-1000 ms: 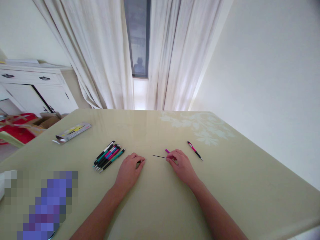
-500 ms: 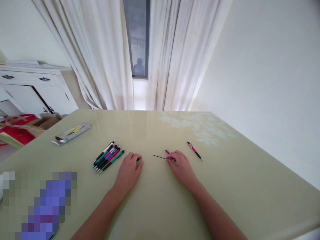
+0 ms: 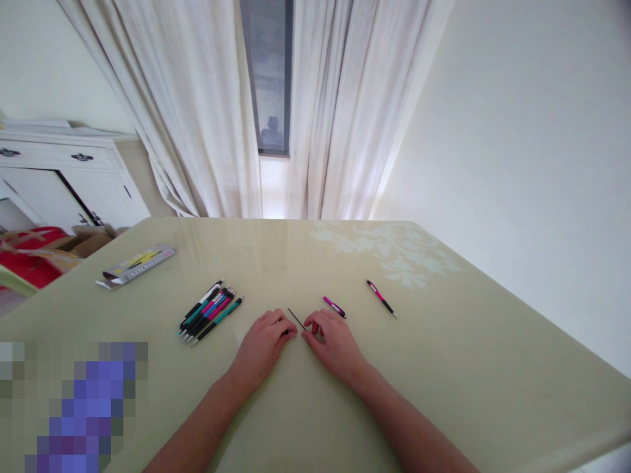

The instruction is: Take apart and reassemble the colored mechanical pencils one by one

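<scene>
My right hand (image 3: 331, 336) pinches a thin dark pen refill (image 3: 296, 318) between thumb and fingertips, its free end pointing away to the left. Close by, my left hand (image 3: 265, 340) is closed, with a bit of something dark showing at its fingertips; most of it is hidden. The two hands nearly meet. Just beyond my right hand lies a purple pen barrel (image 3: 335, 307) with a clip. Farther right a pink and black pen (image 3: 380, 298) rests on the table. Several pens (image 3: 210, 314) in mixed colours lie side by side to the left of my left hand.
An opened pen box (image 3: 137, 266) lies at the table's far left. A blurred blue-purple patch (image 3: 89, 407) covers the near left corner. The pale green table (image 3: 444, 368) runs up to white curtains (image 3: 197, 118). A white cabinet (image 3: 73, 177) stands at the left.
My right hand has moved left and nearer to me with the refill, leaving more of the purple barrel visible. My left hand has shifted right, and its fingers have closed more.
</scene>
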The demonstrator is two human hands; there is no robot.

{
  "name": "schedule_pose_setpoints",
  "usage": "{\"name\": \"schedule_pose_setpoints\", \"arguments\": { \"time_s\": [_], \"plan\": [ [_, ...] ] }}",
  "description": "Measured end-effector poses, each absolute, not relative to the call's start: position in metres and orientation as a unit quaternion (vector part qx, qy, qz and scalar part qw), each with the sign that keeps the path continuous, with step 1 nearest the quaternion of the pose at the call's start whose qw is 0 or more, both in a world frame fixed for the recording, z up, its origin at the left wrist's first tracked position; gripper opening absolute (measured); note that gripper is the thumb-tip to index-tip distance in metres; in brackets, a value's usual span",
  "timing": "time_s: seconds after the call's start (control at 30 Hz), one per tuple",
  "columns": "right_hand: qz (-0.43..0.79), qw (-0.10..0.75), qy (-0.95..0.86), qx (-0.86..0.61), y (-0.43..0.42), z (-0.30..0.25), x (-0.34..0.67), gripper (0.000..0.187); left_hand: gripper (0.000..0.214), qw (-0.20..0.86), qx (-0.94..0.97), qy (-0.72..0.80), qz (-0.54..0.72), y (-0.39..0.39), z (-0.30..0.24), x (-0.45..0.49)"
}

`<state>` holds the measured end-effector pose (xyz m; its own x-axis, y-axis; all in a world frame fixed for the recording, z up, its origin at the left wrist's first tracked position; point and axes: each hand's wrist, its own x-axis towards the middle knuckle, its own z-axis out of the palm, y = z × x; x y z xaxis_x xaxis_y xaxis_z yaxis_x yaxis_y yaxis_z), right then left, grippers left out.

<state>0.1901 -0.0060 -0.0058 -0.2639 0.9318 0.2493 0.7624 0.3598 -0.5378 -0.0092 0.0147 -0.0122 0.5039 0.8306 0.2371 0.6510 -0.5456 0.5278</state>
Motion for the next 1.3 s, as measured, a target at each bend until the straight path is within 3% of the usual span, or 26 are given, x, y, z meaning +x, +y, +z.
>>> {"name": "schedule_pose_setpoints", "arguments": {
  "time_s": [0.2,0.53,0.83,1.07,1.3],
  "plan": [
    [0.198,0.306,-0.782,-0.505,-0.007,-0.003,0.192,0.001,0.016,0.203,0.847,0.406,0.276,0.012,-0.008,-0.008],
    [0.194,0.288,-0.782,-0.517,-0.006,-0.005,0.19,0.005,0.02,0.225,0.834,0.397,0.309,0.011,-0.01,-0.005],
    [0.192,0.347,-0.769,-0.502,-0.008,-0.002,0.19,0.011,0.016,0.297,0.777,0.419,0.364,0.008,-0.013,0.0],
    [0.041,0.242,-0.783,-0.572,0.003,-0.011,0.192,0.01,0.028,0.175,0.786,0.502,0.317,0.018,-0.022,-0.005],
    [0.026,0.218,-0.77,-0.599,0.009,-0.016,0.192,0.008,0.023,0.134,0.842,0.466,0.237,0.014,-0.02,-0.001]
  ]
}}
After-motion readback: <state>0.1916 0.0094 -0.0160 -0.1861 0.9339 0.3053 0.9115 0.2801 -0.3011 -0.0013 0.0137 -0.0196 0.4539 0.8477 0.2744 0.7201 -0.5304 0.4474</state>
